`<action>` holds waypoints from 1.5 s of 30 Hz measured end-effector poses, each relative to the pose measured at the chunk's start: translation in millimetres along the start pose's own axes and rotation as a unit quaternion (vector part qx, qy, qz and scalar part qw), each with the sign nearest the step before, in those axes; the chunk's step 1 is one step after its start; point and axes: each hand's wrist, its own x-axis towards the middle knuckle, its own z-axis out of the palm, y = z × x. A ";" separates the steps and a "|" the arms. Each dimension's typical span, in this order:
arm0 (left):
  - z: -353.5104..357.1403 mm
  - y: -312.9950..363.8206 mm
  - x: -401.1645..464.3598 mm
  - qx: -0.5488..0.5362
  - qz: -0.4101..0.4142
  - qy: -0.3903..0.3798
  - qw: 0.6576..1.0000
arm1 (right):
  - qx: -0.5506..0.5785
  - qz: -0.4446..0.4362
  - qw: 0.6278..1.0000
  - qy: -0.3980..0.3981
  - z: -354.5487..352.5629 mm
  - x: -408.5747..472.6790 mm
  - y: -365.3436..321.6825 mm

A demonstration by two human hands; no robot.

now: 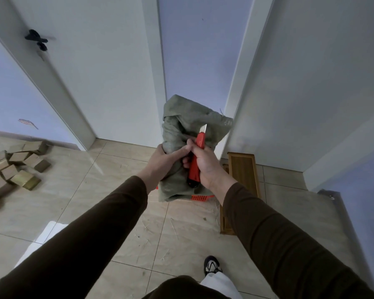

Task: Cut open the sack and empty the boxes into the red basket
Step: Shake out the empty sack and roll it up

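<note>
Both arms reach forward from the body, in dark brown sleeves, and the two hands meet in the middle of the view. The left hand grips the grey-green woven sack at its bunched middle part; the fingers are curled around the cloth and the back of the hand faces the camera. The right hand is wrapped around the red utility knife, with the thumb on the upper part of the handle. The short blade is out and points up and away from the person, in front of the upper part of the sack. The two hands touch each other at the fingers.

The sack stands upright, and its bottom rests over the red basket, of which only a small part of the rim shows under the cloth. On the tiled floor, well apart to the left, lies a pile of cardboard boxes. Just to the right of the sack a wooden tray lies on the floor.
</note>
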 end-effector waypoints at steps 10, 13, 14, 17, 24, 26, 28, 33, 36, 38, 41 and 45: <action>5.2 -22.2 9.1 -0.111 -0.107 -0.001 0.988 | -0.398 -0.174 0.901 0.006 -29.6 -11.1 -11.6; 19.9 -19.8 4.6 -0.093 -0.087 -0.034 0.991 | -0.435 -0.140 0.888 0.055 -52.0 -7.8 -15.1; 26.5 -19.2 2.6 -0.094 -0.078 -0.049 0.991 | -0.414 -0.109 0.902 0.063 -60.6 -5.1 -15.9; 47.3 -18.1 -1.2 -0.092 -0.069 -0.078 0.990 | -0.330 -0.022 0.941 0.068 -83.7 -11.0 -17.9; 116.8 -15.7 -2.3 -0.060 -0.075 -0.090 0.991 | -0.054 0.065 0.989 0.119 -151.7 -44.6 -18.4; 139.6 -13.6 -5.2 -0.070 -0.101 -0.096 0.988 | -0.092 0.043 0.985 0.141 -168.7 -53.3 -17.8; 175.3 -11.3 -11.0 -0.089 -0.137 -0.130 0.978 | -0.180 -0.009 0.967 0.181 -201.9 -68.5 -17.0; 277.6 -11.8 -29.4 -0.090 -0.197 -0.207 0.954 | -0.077 -0.037 0.970 0.229 -298.6 -131.8 -13.1; 349.6 -15.9 -46.4 -0.058 -0.210 -0.247 0.944 | 0.085 -0.034 0.966 0.241 -357.9 -172.5 -11.5; 397.7 -17.0 -59.3 -0.038 -0.221 -0.278 0.934 | 0.161 -0.045 0.953 0.254 -397.7 -199.2 -12.8; 460.4 -26.0 -68.9 0.004 -0.225 -0.319 0.921 | 0.212 -0.040 0.941 0.261 -455.2 -241.1 -13.2; 534.9 -39.6 -76.9 0.078 -0.234 -0.359 0.900 | 0.247 0.020 0.929 0.275 -516.0 -296.5 -14.4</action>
